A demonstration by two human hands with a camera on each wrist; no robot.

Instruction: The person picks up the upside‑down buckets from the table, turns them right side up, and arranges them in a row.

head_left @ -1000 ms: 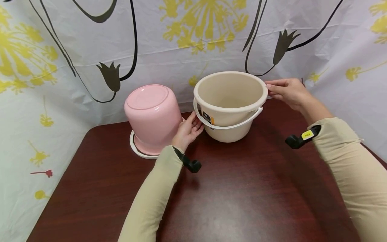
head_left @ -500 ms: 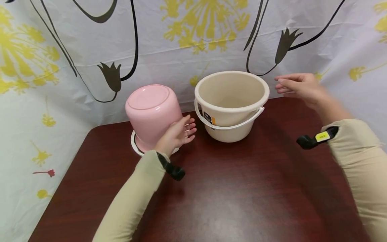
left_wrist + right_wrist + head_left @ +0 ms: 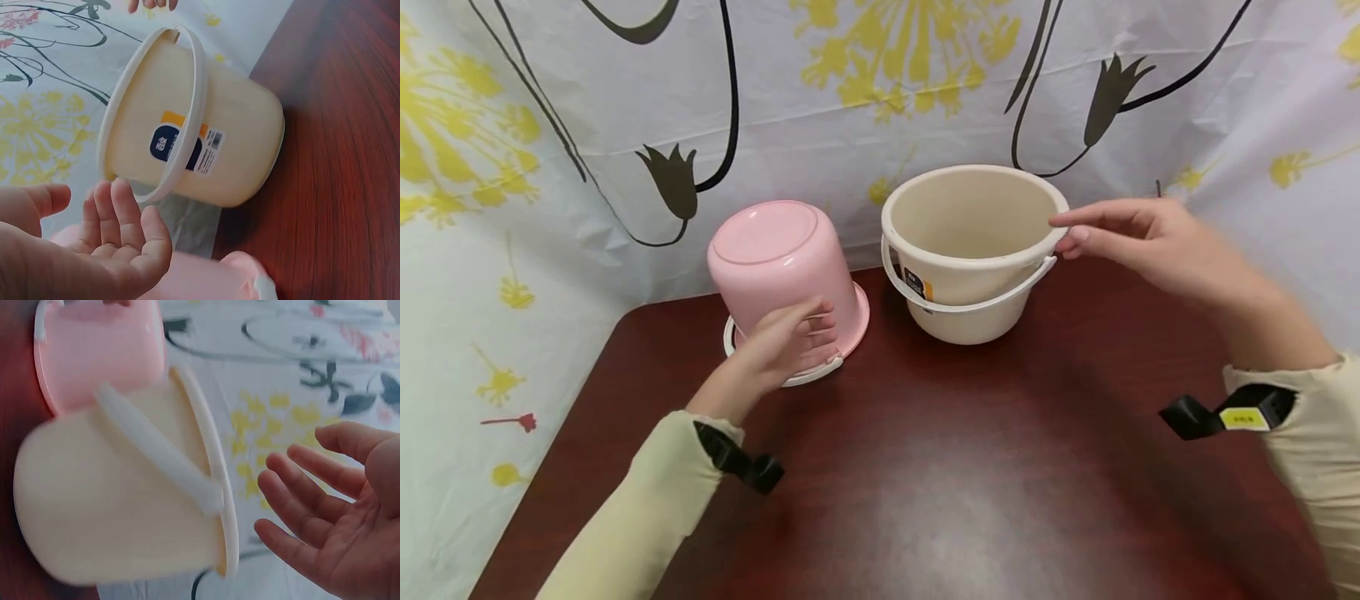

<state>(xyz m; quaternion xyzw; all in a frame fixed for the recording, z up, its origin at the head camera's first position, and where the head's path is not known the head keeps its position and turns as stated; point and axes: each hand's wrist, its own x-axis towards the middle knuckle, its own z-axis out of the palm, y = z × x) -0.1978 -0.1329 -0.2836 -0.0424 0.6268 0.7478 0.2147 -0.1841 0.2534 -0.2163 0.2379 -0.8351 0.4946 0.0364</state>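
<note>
A cream bucket (image 3: pixel 970 287) stands upright at the back of the table, its white handle (image 3: pixel 973 307) lowered across the front. The left wrist view shows a dark blue and orange label (image 3: pixel 178 144) on its side. To its left a pink bucket (image 3: pixel 775 267) sits upside down, its rim on the tabletop. In front of the pink bucket is my left hand (image 3: pixel 778 346), fingers loosely extended and holding nothing. My right hand (image 3: pixel 1157 242) is just right of the cream bucket's rim, fingers relaxed; the right wrist view shows a gap between fingertips (image 3: pixel 269 481) and rim.
A dark reddish-brown table (image 3: pixel 940 483) carries both buckets. Behind and beside it hangs a white curtain (image 3: pixel 820 142) with yellow and dark flower prints, close against the back edge. The pink bucket's white handle (image 3: pixel 812 372) lies on the tabletop.
My left hand has left the cream bucket's side and moved left, in front of the pink bucket. The right hand came off the cream rim and drew back toward me. Both buckets stay put.
</note>
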